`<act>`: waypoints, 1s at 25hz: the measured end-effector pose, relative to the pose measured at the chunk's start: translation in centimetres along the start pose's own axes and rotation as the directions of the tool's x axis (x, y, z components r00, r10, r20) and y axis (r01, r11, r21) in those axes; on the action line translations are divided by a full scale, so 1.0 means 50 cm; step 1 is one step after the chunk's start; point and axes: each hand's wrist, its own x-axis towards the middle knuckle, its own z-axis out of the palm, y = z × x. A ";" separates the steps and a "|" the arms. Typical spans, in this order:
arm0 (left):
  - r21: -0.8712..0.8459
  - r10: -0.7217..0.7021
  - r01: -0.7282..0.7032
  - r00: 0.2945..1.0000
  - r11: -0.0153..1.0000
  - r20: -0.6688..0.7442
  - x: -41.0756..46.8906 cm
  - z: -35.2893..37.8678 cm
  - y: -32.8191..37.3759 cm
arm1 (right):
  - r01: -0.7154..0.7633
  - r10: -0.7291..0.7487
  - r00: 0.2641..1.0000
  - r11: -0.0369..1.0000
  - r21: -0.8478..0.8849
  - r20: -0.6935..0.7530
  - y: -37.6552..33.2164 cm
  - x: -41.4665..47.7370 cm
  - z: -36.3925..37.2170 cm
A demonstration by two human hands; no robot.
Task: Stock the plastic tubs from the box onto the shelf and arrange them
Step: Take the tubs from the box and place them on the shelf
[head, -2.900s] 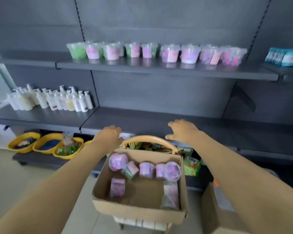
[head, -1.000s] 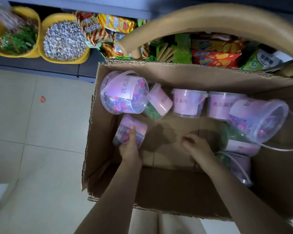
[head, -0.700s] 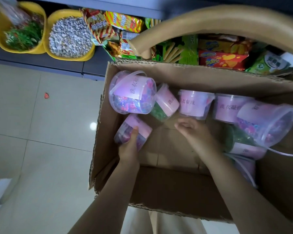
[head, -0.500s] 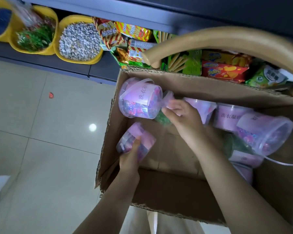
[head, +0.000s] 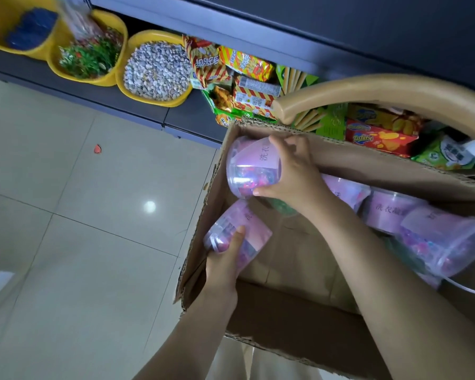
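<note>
Our right hand [head: 291, 171] is now gripping the tub [head: 251, 167] at the box's [head: 285, 319] upper left; left hand [head: 225, 259] is clasping a lower tub [head: 236, 229]. We are lifting both squarely.

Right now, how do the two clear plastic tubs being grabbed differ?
The larger clear plastic tub sits at the cardboard box's far left corner, gripped by the right hand. The smaller tub lies nearer, under the left hand. Both carry pink labels and colourful contents.
</note>
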 end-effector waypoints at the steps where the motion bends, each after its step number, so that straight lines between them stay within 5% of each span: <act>1: 0.003 -0.001 0.001 1.000 1.000 0.005 0.003 -0.001 -0.001 | -0.001 0.001 1.000 1.000 -0.007 -0.007 0.001 0.004 0.000; 8: 0.039 0.093 -0.101 0.980 0.994 0.175 0.002 -0.025 -0.009 | -0.142 0.142 0.989 0.990 -0.002 -0.030 -0.007 -0.022 0.026; 15: 0.058 -0.028 0.023 0.996 0.998 0.084 -0.004 -0.042 -0.015 | -0.366 0.351 0.924 0.927 0.084 0.150 0.021 -0.060 0.034; 20: 0.096 -0.017 0.006 0.993 0.995 0.115 -0.011 -0.058 -0.017 | -0.509 0.466 0.859 0.742 0.436 0.211 0.050 -0.132 0.047; 25: 0.215 0.122 -0.176 0.962 0.961 0.244 -0.031 -0.075 0.000 | -0.420 0.490 0.856 0.473 0.774 0.164 0.057 -0.230 0.034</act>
